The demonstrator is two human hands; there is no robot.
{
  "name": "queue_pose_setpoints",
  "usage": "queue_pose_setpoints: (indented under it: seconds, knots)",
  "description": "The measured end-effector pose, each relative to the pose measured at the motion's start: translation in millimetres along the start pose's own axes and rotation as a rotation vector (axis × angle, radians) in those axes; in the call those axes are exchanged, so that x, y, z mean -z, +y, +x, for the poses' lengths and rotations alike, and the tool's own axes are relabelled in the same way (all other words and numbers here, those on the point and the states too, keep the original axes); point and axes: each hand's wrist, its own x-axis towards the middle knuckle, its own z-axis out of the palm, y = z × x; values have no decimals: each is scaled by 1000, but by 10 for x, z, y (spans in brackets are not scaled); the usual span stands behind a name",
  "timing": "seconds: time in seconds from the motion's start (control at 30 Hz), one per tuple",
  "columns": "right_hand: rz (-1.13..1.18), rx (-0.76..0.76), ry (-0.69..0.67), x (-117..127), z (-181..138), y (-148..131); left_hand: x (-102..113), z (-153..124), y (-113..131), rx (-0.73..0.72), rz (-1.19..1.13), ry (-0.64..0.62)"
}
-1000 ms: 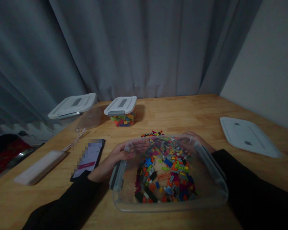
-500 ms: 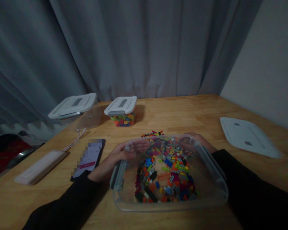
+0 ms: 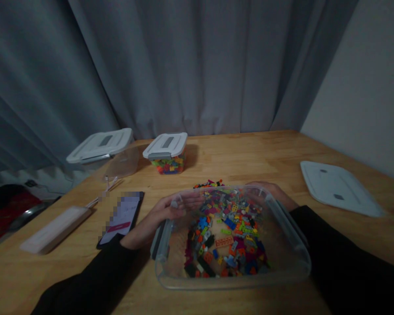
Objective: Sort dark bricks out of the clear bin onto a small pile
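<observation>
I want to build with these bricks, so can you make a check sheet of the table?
Surface: wooden table.
Job's things: clear bin of mixed coloured bricks; few loose bricks behind it.
Clutter: phone, pink case, loose lid, small lidded box, large lidded box.
Grips: left hand clasps the bin's left rim; right hand on its far right corner, hold unclear.
Cables: thin pale cord by the large box.
Surroundings: grey curtain, pale wall.

Bricks [image 3: 226, 236] of orange, blue, lime, magenta, black and grey lie in the clear bin [image 3: 170, 280] on the honey-brown, wood-grained counter [image 3: 249, 157], beside a white lid [image 3: 339, 188], a slate-grey curtain [image 3: 184, 65] and black sleeves [image 3: 95, 280].
</observation>
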Motion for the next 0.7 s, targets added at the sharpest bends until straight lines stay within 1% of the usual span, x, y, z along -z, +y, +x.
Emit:
queue_pose_setpoints:
  seconds: [0.1,0.2,0.27,0.33,0.37,0.43,0.5,0.63,0.7]
  knots:
    - [-8,-18,55,69,7,-84,24,6,-37,-11,-21,-6]
    - [96,-77,155,123,10,-148,-22,-6,-13,9,-29,-9]
    - [194,-129,234,143,10,-183,-131,-40,58,14,-19,44]
    - [285,-169,296,159,8,-219,-273,-82,152,41,23,152]
    - [326,-177,316,169,8,-238,-337,-101,195,50,35,168]
    - [403,-183,320,194,6,-274,-416,-124,247,72,52,203]
    - [503,-198,297,221,2,-310,-414,-124,241,68,38,193]
    - [721,-244,257,255,-23,-395,-279,-92,131,22,1,149]
    - [783,-244,227,260,-43,-446,-224,-80,86,15,4,137]
